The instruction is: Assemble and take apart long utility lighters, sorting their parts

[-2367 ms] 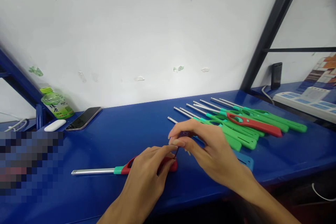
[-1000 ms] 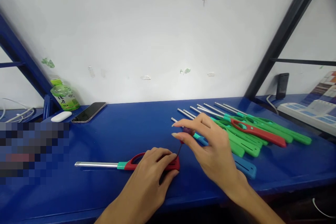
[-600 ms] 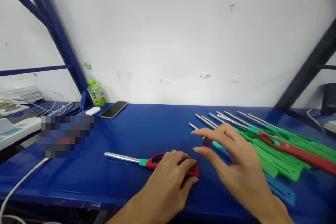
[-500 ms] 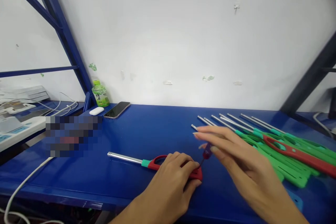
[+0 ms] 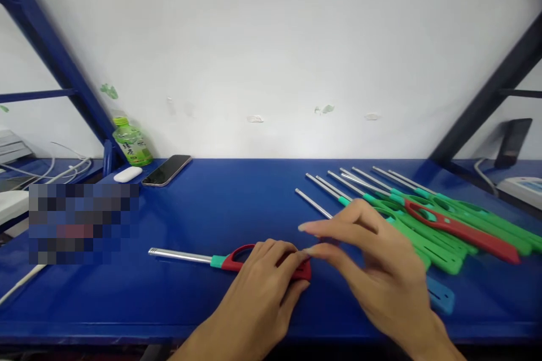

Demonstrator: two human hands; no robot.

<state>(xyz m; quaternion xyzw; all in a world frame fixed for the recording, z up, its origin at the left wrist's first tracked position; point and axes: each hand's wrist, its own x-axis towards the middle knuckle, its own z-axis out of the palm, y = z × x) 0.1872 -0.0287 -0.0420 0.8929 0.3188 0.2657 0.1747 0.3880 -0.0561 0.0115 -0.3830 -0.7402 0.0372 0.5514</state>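
Observation:
A long lighter with a red handle and a metal tube (image 5: 199, 258) lies on the blue bench top (image 5: 237, 203), its tube pointing left. My left hand (image 5: 262, 287) is curled over the red handle and presses it down. My right hand (image 5: 372, 271) hovers just right of the handle's end, thumb and fingers pinched on a small dark screwdriver that the fingers mostly hide. Under my right wrist lies a blue-handled lighter (image 5: 440, 296).
Several green-handled lighters (image 5: 440, 242) and one red-handled one (image 5: 461, 231) lie in a row at the right. A green bottle (image 5: 132, 144), a white case (image 5: 127, 174) and a phone (image 5: 166, 170) sit at the back left. Cables hang at the far left.
My right hand has dropped lower and closer to the red handle's end, so the small screwdriver is now mostly hidden. My left hand stays on the handle. The view shifted slightly.

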